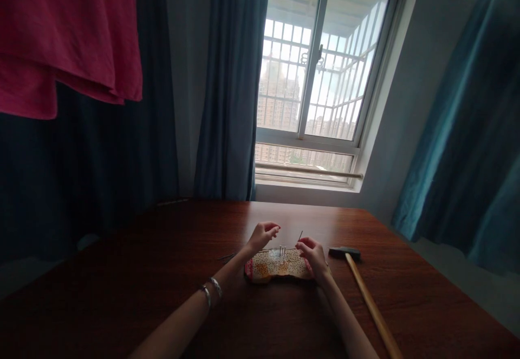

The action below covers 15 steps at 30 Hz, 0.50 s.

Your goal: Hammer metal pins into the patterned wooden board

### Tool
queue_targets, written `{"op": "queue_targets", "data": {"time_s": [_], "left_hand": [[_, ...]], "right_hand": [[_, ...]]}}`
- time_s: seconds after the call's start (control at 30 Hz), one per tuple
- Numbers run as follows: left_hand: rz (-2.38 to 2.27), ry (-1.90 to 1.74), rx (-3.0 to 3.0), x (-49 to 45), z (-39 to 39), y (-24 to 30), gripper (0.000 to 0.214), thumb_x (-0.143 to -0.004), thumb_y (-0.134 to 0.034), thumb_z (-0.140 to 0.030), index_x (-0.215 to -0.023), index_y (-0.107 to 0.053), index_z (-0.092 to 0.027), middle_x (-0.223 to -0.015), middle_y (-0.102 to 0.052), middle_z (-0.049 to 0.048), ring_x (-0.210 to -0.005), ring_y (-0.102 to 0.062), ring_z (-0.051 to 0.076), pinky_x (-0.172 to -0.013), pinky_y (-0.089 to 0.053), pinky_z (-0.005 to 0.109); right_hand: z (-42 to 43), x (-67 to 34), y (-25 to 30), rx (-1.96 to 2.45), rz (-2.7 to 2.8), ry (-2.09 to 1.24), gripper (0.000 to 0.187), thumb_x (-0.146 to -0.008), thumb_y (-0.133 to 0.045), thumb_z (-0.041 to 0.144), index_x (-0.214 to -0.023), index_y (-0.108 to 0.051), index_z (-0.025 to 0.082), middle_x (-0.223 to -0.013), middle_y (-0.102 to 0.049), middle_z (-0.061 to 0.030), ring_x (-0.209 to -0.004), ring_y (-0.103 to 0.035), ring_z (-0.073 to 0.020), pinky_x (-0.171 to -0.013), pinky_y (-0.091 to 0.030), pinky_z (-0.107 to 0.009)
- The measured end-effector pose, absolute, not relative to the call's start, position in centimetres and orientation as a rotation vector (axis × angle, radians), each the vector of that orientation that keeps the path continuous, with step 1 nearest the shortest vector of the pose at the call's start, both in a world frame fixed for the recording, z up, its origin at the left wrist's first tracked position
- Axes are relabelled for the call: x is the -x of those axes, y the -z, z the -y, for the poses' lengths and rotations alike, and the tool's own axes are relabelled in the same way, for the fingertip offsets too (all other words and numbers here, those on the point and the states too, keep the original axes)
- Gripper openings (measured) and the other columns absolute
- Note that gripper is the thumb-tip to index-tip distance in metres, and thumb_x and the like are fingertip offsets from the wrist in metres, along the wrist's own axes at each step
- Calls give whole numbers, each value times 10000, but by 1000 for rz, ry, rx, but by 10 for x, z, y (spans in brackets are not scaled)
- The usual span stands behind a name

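Note:
My right hand [312, 252] pinches a thin dark nail [300, 235] between thumb and fingers, its end pointing up. Just left of it, a few nails [281, 250] stand upright on a pale, dark-dotted block [260, 269] with orange and red patches. My left hand [263, 235] hovers above the block's far left part, fingers loosely bent, with a gap at the tips and nothing visible in them. Beside the left forearm lie several thin dark pieces [227, 257], probably more nails, partly hidden by the arm.
A hammer lies at the right, its dark head [344, 253] away from me and its wooden handle [371, 305] running toward me. The brown wooden table [162, 283] ends near the window wall. A pink cloth [81, 39] hangs at upper left, and blue curtains [235, 88] flank the window.

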State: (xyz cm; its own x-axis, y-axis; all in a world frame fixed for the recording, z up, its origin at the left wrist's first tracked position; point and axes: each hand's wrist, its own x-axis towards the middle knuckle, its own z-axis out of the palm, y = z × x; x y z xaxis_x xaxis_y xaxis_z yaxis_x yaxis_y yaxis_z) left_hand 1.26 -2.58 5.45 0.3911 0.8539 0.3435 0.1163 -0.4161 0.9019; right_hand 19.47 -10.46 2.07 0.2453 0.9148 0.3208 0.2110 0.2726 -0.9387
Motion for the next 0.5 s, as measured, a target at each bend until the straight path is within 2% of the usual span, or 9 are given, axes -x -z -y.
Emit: {"op": "queue_targets", "data": {"time_s": [0.2,0.37,0.5], "left_hand": [[-790,-1060,-1626,-15,28,-34,268,-661,-519,-236,-850,-650,-98,-684,-616,45,-627,-567,143,-585,-464,260],[-752,-1070,-1594,-19,37,-30,303,-640,-482,-190,-886,-638,-108,-740,-621,46,-727,-575,160,-662,-466,276],[-758,-1005,-1618,-20,37,-25,346,-624,-465,-159,-928,-621,-107,-748,-623,44,-705,-567,151,-663,-454,273]], "right_hand": [[103,-195,-20,1303,1376,-597,148,-621,-615,320,-612,-597,174,-606,-612,4,-622,-559,-155,-610,-427,-262],[102,-189,-19,1347,1492,-506,125,-662,-563,289,-628,-619,182,-616,-619,4,-637,-569,-157,-625,-426,-259],[99,-188,-15,1369,1582,-464,152,-690,-527,276,-656,-645,187,-660,-643,-10,-668,-585,-158,-640,-437,-252]]}}
